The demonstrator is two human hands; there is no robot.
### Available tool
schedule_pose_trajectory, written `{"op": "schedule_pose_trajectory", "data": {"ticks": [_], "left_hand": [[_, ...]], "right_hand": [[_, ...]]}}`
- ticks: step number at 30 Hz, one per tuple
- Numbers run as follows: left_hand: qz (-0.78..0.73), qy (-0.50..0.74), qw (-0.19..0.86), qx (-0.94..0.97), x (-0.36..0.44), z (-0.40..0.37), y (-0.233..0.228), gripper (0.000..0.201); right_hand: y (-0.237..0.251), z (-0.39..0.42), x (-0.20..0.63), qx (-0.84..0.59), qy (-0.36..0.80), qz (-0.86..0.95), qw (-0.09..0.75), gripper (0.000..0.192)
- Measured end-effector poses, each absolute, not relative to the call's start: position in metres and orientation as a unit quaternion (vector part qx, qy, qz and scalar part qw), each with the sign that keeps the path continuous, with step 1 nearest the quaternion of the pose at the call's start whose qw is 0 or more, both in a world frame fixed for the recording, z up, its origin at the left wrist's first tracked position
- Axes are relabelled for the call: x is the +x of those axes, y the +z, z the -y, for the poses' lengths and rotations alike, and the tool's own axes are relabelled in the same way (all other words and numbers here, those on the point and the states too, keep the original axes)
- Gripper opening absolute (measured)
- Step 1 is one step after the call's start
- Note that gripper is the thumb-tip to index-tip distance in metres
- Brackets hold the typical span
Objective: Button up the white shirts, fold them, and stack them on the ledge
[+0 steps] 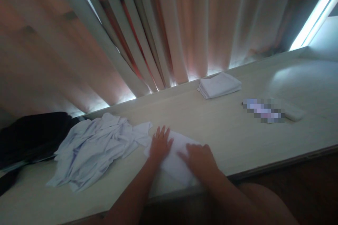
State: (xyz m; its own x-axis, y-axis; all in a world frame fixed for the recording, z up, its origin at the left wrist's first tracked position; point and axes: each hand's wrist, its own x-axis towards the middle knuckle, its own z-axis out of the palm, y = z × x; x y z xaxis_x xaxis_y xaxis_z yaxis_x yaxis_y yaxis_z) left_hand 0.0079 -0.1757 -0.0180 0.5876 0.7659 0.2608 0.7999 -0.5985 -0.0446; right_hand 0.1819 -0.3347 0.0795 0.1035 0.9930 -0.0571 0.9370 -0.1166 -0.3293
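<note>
The flat white sheet [175,163] is looking like smooth, matt cloth, while the crumpled heap [92,147] is showing soft, rumpled fabric, rough with creases. The folded stack [220,84] is appearing as even, matt cloth. The pale tabletop [237,140] is looking smooth, gleaming softly towards its far right. The curtain [195,24] is hanging as thin, pleated fabric, and the black bundle [34,137] is looking dull and matt

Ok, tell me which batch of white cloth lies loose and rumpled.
The big heap left of the left hand, all creases. The cloth beneath that and the right hand lies flat; the stack by the curtain is neatly folded.
</note>
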Motion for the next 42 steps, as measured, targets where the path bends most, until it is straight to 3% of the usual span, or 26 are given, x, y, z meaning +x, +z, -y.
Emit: {"op": "schedule_pose_trajectory", "data": {"ticks": [4, 7, 10, 13, 18, 22, 26, 31, 33, 36, 42], "left_hand": [[0.42, -0.104, 0.067, -0.899, 0.008, 0.183, -0.016, 0.058], [0.399, -0.105, 0.049, -0.909, 0.001, 0.186, -0.015, 0.059], [0.391, -0.115, 0.036, -0.912, -0.006, 0.185, -0.017, 0.061], [0.396, -0.122, 0.016, -0.91, -0.012, 0.18, -0.02, 0.062], [0.471, -0.163, -0.022, -0.867, -0.023, 0.177, -0.023, 0.059], [0.503, -0.173, -0.033, -0.846, -0.033, 0.187, -0.02, 0.059], [0.516, -0.181, -0.048, -0.836, -0.036, 0.2, -0.018, 0.06], [0.514, -0.186, -0.077, -0.834, -0.036, 0.214, -0.019, 0.06], [0.492, -0.175, -0.093, -0.848, -0.039, 0.219, -0.018, 0.06], [0.439, -0.148, -0.123, -0.877, -0.047, 0.228, -0.013, 0.062], [0.316, -0.092, -0.187, -0.926, -0.054, 0.243, -0.001, 0.066]], "right_hand": [[0.066, 0.301, 0.191, -0.746, 0.044, 0.632, 0.206, 0.057], [0.031, 0.296, 0.179, -0.729, 0.089, 0.661, 0.156, 0.074], [0.004, 0.305, 0.166, -0.722, 0.122, 0.67, 0.124, 0.078], [-0.004, 0.315, 0.16, -0.726, 0.131, 0.66, 0.144, 0.077], [0.0, 0.333, 0.16, -0.701, 0.234, 0.606, 0.293, 0.067], [0.009, 0.357, 0.158, -0.699, 0.284, 0.558, 0.347, 0.052], [0.021, 0.382, 0.145, -0.696, 0.328, 0.502, 0.394, 0.063], [0.038, 0.397, 0.12, -0.577, 0.488, 0.343, 0.558, 0.091], [0.048, 0.399, 0.118, -0.549, 0.521, 0.347, 0.554, 0.096], [0.066, 0.404, 0.123, -0.514, 0.587, 0.399, 0.483, 0.096], [0.078, 0.413, 0.099, -0.581, 0.573, 0.434, 0.382, 0.061]]}}
